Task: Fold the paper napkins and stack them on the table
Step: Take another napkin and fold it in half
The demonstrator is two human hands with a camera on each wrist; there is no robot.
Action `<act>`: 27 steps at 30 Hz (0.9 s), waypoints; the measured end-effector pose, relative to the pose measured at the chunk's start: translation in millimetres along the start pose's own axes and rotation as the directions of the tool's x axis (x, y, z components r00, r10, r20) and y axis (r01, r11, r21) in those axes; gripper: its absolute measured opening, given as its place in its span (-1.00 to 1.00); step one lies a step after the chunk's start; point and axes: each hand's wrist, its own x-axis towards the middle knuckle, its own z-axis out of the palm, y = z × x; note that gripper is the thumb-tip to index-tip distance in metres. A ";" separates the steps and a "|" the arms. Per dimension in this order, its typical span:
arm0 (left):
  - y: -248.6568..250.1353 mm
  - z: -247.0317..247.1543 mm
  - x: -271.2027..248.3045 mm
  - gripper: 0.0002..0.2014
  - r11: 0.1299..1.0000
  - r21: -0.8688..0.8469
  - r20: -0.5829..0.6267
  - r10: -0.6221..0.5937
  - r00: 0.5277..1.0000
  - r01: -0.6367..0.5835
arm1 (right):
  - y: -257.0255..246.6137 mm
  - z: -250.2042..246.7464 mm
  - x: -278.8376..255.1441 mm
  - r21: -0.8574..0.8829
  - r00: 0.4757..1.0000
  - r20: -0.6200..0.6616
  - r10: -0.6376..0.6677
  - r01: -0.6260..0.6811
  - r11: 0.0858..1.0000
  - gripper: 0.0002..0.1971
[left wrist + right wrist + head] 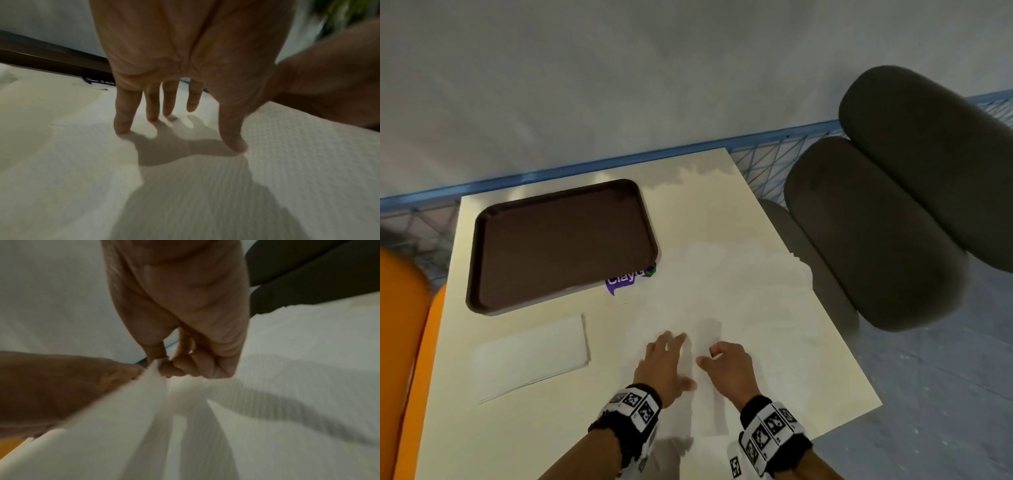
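Note:
A large white embossed paper napkin (739, 301) lies spread over the right half of the table. My left hand (666, 363) rests flat on it, fingers straight and spread, fingertips (121, 128) touching the paper (287, 162). Beside it my right hand (726, 363) has its fingers curled, and thumb and fingers (168, 368) pinch a raised fold of the napkin (144, 394). A stack of folded white napkins (532, 356) sits on the table's left side, near the front.
A dark brown tray (561, 243) sits at the table's back left over a purple sticker (625, 281). A grey padded chair (893, 212) stands right of the table (722, 192), an orange seat (400, 325) on the left. A blue mesh rail (767, 161) runs behind.

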 end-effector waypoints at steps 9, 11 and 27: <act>-3.8 -100.3 -36.7 0.33 0.415 -0.899 0.166 0.024 0.986 0.141 | -67.5 -132.4 -59.3 0.574 0.852 0.209 -0.480 0.290 0.765 -0.72; 8.9 -107.8 -44.5 -0.02 0.254 -0.947 0.235 0.138 0.962 0.195 | -79.7 -148.9 -75.0 0.656 0.837 0.143 -0.529 0.320 0.683 -0.72; 46.9 -178.6 -106.5 -0.77 0.347 -0.886 -0.230 0.246 0.942 -0.307 | -85.7 -163.3 -91.5 0.579 0.870 0.011 -0.492 0.396 0.713 -0.63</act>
